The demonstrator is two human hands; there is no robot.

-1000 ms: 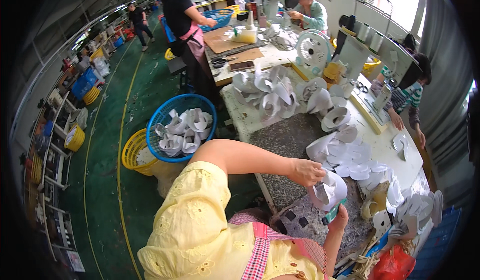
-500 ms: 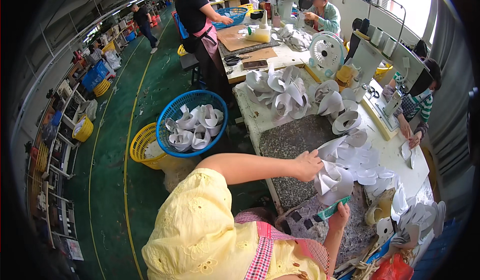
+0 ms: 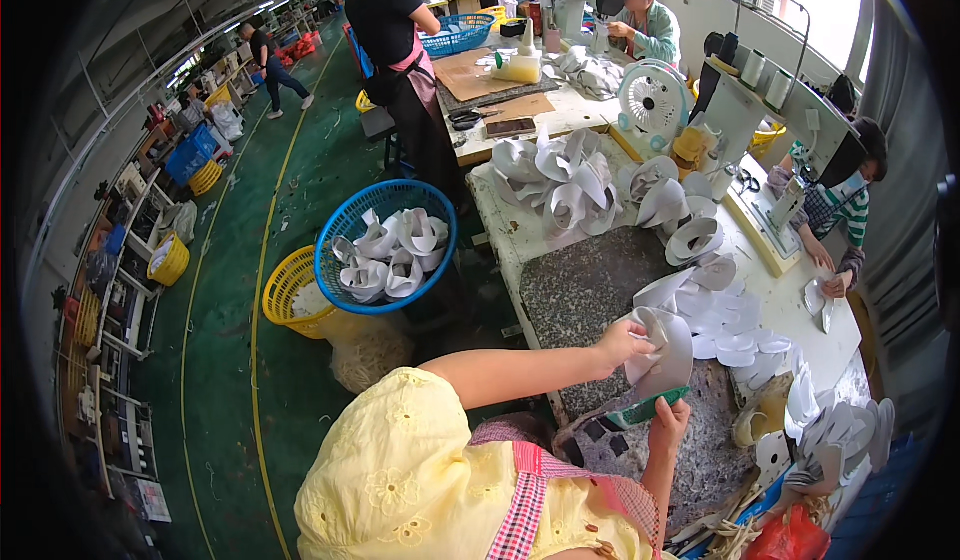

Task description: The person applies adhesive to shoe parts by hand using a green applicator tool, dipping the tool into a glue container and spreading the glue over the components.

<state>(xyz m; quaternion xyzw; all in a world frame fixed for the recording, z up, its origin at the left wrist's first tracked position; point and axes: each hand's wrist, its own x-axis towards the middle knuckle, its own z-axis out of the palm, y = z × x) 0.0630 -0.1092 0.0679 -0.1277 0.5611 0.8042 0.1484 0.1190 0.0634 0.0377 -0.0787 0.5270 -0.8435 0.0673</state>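
Note:
A curved white shoe upper point(image 3: 668, 352) stands over the worktop in front of me. My left hand point(image 3: 622, 346) pinches its upper left edge. In my right hand point(image 3: 670, 424) is a flat green piece point(image 3: 648, 410), held at the upper's lower edge; its exact kind I cannot make out. Beneath both hands lies a stained, fuzzy grey mat point(image 3: 715, 450), with small black patches near the green piece. A speckled stone slab point(image 3: 580, 290) sits just beyond my left hand. Beside the held upper, overlapping white pieces point(image 3: 725, 325) spread to the right.
More uppers are heaped at the table's far end point(image 3: 560, 185). A blue basket point(image 3: 448, 260) of uppers and a yellow basket point(image 3: 285, 285) stand left. A sewing machine point(image 3: 785, 215) and a co-worker's hands point(image 3: 835, 282) are right. A red plastic bag point(image 3: 790, 535) lies near right.
My left hand has drawn slightly nearer and the upper now stands more upright. The green piece has turned and shows a broader face. A person walking in the far aisle has moved left.

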